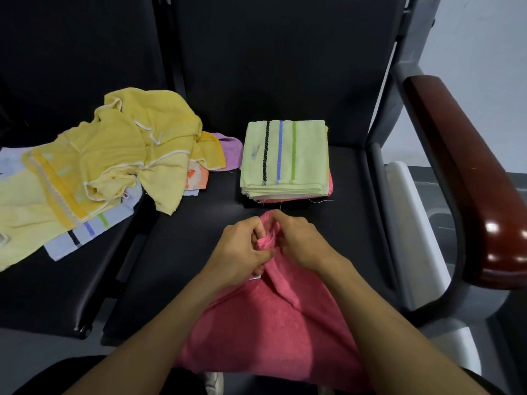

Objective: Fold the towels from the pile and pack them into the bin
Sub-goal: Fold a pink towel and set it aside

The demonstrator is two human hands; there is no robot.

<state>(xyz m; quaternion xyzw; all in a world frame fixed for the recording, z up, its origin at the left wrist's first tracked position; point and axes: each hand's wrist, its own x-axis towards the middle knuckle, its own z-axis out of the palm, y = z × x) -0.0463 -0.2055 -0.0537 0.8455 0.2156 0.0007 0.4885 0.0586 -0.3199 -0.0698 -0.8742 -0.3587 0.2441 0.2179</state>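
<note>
A pink towel (268,323) hangs from the front edge of the black seat toward my lap. My left hand (242,252) and my right hand (299,240) sit close together and both pinch the towel's bunched top edge. Behind them lies a folded stack (285,158) topped by a pale green towel with black, blue and green stripes, a pink one beneath it. On the left seat sprawls the unfolded pile (99,161): yellow towels over a light blue striped one, an orange one and a purple one.
A black chair back rises behind the seats (176,246). A dark red wooden armrest (467,178) runs along the right. A white plastic rim (410,223), possibly a bin, shows below it beside the seat.
</note>
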